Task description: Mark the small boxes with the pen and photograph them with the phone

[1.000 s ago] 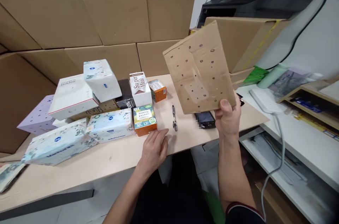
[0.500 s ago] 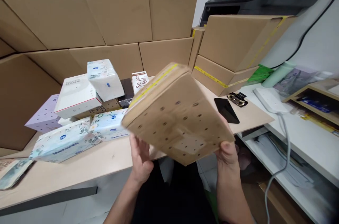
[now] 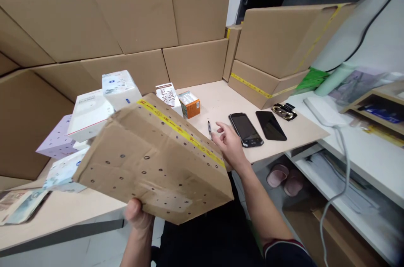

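Carton (image 3: 151,166) overhanging table (image 3: 216,95), left grip (image 3: 139,215) at its edge, room beyond pen (image 3: 209,129)

Dk short slv (image 3: 288,255), red/wht edged

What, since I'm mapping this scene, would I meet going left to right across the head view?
Purple box, held cardboard box, right hand, thick dark handset, thin black slab, gray cable.
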`<act>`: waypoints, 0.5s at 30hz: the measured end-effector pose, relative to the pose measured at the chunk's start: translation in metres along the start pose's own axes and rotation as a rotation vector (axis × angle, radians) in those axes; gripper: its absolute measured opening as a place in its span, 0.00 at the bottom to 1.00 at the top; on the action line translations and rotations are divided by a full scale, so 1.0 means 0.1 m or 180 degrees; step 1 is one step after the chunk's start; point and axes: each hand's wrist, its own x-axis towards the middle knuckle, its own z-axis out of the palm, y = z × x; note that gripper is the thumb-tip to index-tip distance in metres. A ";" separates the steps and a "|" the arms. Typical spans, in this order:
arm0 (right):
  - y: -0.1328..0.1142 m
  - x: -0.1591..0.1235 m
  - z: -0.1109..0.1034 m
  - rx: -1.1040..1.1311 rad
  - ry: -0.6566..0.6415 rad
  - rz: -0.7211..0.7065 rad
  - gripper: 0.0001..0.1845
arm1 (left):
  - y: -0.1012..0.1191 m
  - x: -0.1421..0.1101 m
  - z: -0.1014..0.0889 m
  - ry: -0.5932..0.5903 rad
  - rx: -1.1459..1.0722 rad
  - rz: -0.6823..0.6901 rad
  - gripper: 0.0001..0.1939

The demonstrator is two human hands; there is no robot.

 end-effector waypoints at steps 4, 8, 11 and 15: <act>-0.05 0.33 0.12 -0.1025 -0.0647 0.0366 0.33 | -0.10 -0.11 0.02 -0.0125 0.0084 -0.0103 0.38; 0.04 0.36 0.11 -0.0644 -0.0591 0.0353 0.30 | -0.25 -0.21 -0.03 -0.0305 0.0257 -0.0217 0.40; 0.18 0.19 0.00 -0.0120 -0.0316 0.0285 0.27 | -0.39 -0.27 -0.15 -0.0406 0.0536 -0.0038 0.39; 0.33 -0.25 -0.19 0.0663 0.0081 0.0433 0.23 | -0.58 -0.37 -0.29 -0.0772 0.0835 0.0349 0.36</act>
